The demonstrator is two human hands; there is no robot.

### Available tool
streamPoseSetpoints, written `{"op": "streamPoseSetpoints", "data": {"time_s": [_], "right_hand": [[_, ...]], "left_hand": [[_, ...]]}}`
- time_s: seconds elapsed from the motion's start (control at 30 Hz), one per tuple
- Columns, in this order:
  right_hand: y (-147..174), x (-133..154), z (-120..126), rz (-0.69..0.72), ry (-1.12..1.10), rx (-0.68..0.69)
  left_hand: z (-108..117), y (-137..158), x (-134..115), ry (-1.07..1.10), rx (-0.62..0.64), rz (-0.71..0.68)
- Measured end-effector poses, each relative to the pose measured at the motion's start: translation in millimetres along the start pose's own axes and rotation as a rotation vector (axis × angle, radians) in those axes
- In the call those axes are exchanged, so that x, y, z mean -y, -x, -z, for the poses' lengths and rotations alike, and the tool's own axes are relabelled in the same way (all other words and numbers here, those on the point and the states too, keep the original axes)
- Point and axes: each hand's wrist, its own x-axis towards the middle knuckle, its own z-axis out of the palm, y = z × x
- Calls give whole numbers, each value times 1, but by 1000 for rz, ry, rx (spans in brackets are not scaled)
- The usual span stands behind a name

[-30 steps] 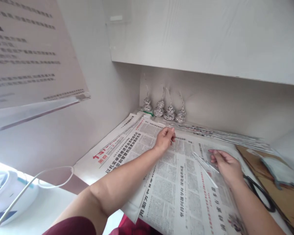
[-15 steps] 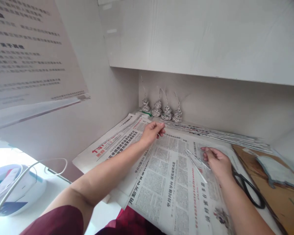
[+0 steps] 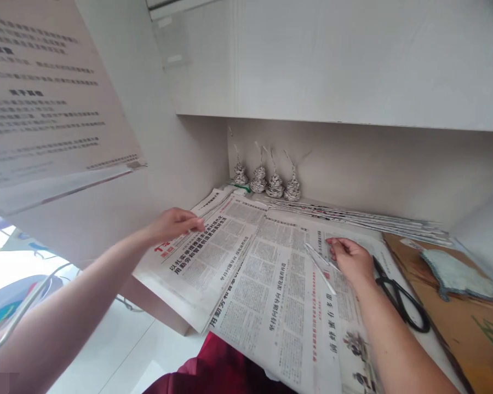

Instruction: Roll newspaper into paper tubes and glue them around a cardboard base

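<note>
My left hand [image 3: 179,224] hovers over the left part of the newspaper sheets [image 3: 213,268], fingers loosely stretched and holding nothing visible. My right hand [image 3: 353,261] is low over the right part of the newspaper, its fingers bent together. A thin white folded paper strip [image 3: 322,272] lies in a V shape beside it. One leg of that strip runs under my right fingers, which seem closed on it, though the contact is partly hidden. Just right of my right wrist are black-handled scissors [image 3: 406,303].
Several small gourd-shaped woven paper pieces [image 3: 275,186] stand at the back wall, beside a bundle of long paper rods [image 3: 361,220]. Brown cardboard [image 3: 468,328] with a pale cloth-like piece [image 3: 460,271] lies right. An overhead cabinet [image 3: 332,65] hangs above; a printed notice [image 3: 45,109] is at left.
My left hand has moved left, away from the middle of the newspaper, and its fingers have loosened from a pinch. The right hand and the folded strip stay nearly in place. The view has shifted slightly.
</note>
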Motion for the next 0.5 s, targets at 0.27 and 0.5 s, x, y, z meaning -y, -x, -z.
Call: {"op": "streamPoseSetpoints", "data": {"time_s": [0.27, 0.5], "right_hand": [[1, 1, 0, 17, -23, 15], [2, 7, 2, -18, 16, 24]], "left_hand": [[-37, -84, 56, -504, -348, 112], [-30, -87, 53, -497, -345, 142]]}}
